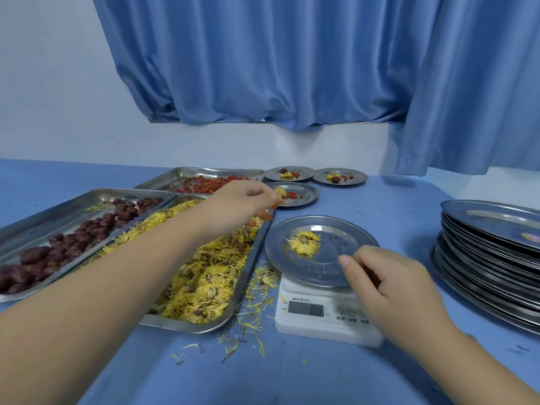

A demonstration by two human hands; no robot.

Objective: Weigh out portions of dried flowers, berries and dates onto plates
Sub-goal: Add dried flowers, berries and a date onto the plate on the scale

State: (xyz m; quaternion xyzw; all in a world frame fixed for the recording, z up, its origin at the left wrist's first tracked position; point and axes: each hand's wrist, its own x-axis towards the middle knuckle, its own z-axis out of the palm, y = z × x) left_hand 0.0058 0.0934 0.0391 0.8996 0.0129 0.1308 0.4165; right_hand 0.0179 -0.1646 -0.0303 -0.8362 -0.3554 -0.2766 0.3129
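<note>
Left hand [245,200] blurred, right hand [391,285] hiding scale [306,317] buttons

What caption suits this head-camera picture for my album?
Left hand holds red berries beside the scale; right hand at the rim of its plate, which bears one dried flower.

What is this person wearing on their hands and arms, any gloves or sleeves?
Nothing visible. The left hand and right hand are bare: no gloves, rings or watch, and no sleeve shows anywhere up to the frame's edge.
</note>
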